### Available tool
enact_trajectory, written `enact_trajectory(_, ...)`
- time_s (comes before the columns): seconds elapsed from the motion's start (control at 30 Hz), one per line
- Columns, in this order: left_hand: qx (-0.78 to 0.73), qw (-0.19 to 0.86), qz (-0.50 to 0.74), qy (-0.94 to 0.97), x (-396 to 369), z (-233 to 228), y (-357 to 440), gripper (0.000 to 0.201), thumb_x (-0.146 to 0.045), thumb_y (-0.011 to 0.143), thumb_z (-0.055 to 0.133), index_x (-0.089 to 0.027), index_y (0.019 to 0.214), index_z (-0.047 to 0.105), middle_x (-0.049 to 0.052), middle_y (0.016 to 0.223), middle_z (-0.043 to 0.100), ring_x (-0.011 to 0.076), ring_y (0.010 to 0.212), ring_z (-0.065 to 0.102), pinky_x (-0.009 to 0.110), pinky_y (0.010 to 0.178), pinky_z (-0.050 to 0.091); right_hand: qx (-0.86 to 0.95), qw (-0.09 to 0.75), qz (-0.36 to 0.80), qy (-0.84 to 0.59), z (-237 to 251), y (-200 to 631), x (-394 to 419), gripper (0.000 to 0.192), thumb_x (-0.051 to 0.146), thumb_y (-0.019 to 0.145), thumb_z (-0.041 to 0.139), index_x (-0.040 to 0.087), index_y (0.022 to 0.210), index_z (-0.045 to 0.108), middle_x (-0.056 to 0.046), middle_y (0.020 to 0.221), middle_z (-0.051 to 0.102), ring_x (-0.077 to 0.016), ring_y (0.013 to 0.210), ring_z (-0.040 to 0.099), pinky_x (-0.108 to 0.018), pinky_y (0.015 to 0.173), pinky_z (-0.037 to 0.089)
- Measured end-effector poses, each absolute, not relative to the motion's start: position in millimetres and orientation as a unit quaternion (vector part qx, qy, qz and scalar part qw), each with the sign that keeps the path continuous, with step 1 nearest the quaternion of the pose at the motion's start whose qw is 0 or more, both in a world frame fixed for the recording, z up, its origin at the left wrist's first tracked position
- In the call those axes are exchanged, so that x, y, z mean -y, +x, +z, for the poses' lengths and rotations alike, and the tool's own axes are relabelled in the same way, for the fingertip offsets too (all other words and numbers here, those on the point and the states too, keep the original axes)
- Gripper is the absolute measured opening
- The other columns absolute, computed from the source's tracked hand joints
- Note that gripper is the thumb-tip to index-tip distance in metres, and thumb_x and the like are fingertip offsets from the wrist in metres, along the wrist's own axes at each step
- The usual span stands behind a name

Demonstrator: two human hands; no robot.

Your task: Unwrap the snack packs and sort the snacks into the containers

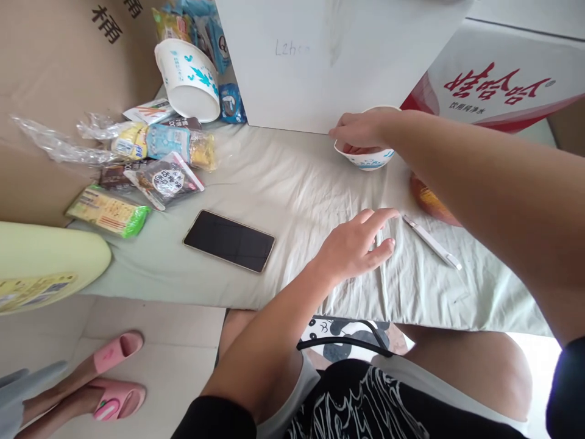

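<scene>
My right hand (pixel 363 129) reaches over a white paper bowl (pixel 369 161) with blue print. Its fingers curl down inside the rim, and their tips and whatever they hold are hidden. Nearer to me, my left hand (pixel 359 244) hovers low over the cloth with fingers apart and nothing in them. Just right of its fingertips lies a slim white cutter-like tool (pixel 432 242). A red and yellow fruit (pixel 434 200), apple-like, is partly covered by my right forearm.
A black phone (pixel 229 240) lies on the pale cloth (pixel 292 183). Packaged snacks (pixel 167 180) and a tipped paper tub (pixel 189 79) are at left. A white box (pixel 320 67) and a printed carton (pixel 507 79) stand behind. Another person's pink slippers (pixel 119 378) show below.
</scene>
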State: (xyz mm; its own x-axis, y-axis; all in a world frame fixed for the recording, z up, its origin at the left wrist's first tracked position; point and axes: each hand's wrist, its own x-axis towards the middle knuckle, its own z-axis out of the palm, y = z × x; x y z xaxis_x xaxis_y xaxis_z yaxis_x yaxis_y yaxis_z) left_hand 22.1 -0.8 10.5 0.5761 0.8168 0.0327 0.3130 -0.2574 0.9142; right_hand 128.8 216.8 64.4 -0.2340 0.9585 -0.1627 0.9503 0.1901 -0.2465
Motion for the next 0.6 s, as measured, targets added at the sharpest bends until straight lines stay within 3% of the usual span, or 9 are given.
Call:
enact_trajectory(0.07, -0.377, 0.479, 0.268, 0.746, 1.1, 11.4, 21.9, 0.047, -0.036, 0.103, 0.048, -0.024, 0.148, 0.050, 0.008, 0.125, 0.066, 0.0164, 0.090, 0.069, 0.034, 0.077, 0.055, 0.683, -0.020, 0.271, -0.678, 77.8, 129.5, -203.9, 0.055, 0.048, 0.106, 0.042, 0.003, 0.121, 0.068, -0.016, 0.111, 0.078, -0.0165, 0.093, 0.077, -0.037, 0.081, 0.055)
enact_trajectory(0.13, -0.373, 0.477, 0.270, 0.749, 2.1, 11.8, 22.4, 0.047, -0.036, 0.102, 0.048, -0.024, 0.148, 0.050, 0.008, 0.124, 0.067, 0.0165, 0.090, 0.069, 0.034, 0.078, 0.055, 0.622, 0.031, 0.338, -0.706, 89.9, 135.6, -193.9, 0.055, 0.043, 0.108, 0.037, 0.004, 0.139, 0.059, -0.016, 0.109, 0.078, -0.0138, 0.087, 0.076, -0.036, 0.080, 0.056)
enact_trajectory(0.2, -0.369, 0.474, 0.270, 0.753, 3.6, 11.8, 23.2, 0.047, -0.035, 0.102, 0.048, -0.023, 0.147, 0.050, 0.008, 0.123, 0.067, 0.0160, 0.089, 0.068, 0.033, 0.075, 0.055, 0.605, 0.091, 0.334, -0.717, 102.2, 147.0, -187.6, 0.051, 0.038, 0.107, 0.040, 0.007, 0.145, 0.055, -0.016, 0.102, 0.078, -0.0136, 0.079, 0.075, -0.037, 0.080, 0.058)
enact_trajectory(0.33, -0.372, 0.469, 0.271, 0.754, 6.7, 11.5, 23.9, 0.045, -0.034, 0.101, 0.050, -0.023, 0.145, 0.052, 0.009, 0.122, 0.067, 0.0151, 0.087, 0.067, 0.029, 0.069, 0.053, 0.591, 0.146, 0.279, -0.742, 132.6, 177.2, -175.9, 0.039, 0.028, 0.106, 0.035, 0.013, 0.129, 0.063, -0.014, 0.095, 0.077, -0.0135, 0.071, 0.073, -0.035, 0.078, 0.059)
enact_trajectory(0.4, -0.375, 0.469, 0.273, 0.752, 7.2, 11.3, 24.0, 0.045, -0.033, 0.100, 0.050, -0.023, 0.144, 0.052, 0.008, 0.121, 0.067, 0.0149, 0.087, 0.067, 0.028, 0.067, 0.052, 0.607, 0.174, 0.223, -0.742, 144.5, 190.1, -166.7, 0.030, 0.025, 0.104, 0.040, 0.014, 0.107, 0.068, -0.014, 0.098, 0.077, -0.0136, 0.075, 0.071, -0.036, 0.082, 0.058)
enact_trajectory(0.47, -0.376, 0.468, 0.275, 0.751, 7.0, 10.9, 24.7, 0.045, -0.033, 0.100, 0.050, -0.023, 0.143, 0.052, 0.008, 0.122, 0.067, 0.0147, 0.087, 0.067, 0.027, 0.066, 0.052, 0.648, 0.144, 0.130, -0.737, 146.7, 198.1, -155.6, 0.022, 0.025, 0.100, 0.049, 0.016, 0.096, 0.069, -0.015, 0.104, 0.077, -0.0181, 0.087, 0.070, -0.041, 0.090, 0.056)
enact_trajectory(0.53, -0.378, 0.466, 0.272, 0.752, 6.7, 10.2, 26.2, 0.044, -0.033, 0.099, 0.051, -0.025, 0.143, 0.052, 0.008, 0.123, 0.067, 0.0146, 0.086, 0.067, 0.027, 0.066, 0.052, 0.702, 0.067, 0.060, -0.706, 136.1, 200.3, -144.5, 0.018, 0.027, 0.097, 0.058, 0.017, 0.103, 0.072, -0.016, 0.113, 0.077, -0.0254, 0.104, 0.069, -0.045, 0.098, 0.053)
enact_trajectory(0.6, -0.380, 0.468, 0.266, 0.752, 7.0, 9.5, 28.3, 0.044, -0.033, 0.099, 0.051, -0.025, 0.142, 0.053, 0.007, 0.123, 0.067, 0.0145, 0.086, 0.067, 0.028, 0.068, 0.053, 0.751, -0.013, 0.052, -0.658, 115.6, 197.9, -135.6, 0.031, 0.031, 0.096, 0.060, 0.020, 0.124, 0.069, -0.014, 0.126, 0.075, -0.0303, 0.117, 0.068, -0.046, 0.101, 0.052)
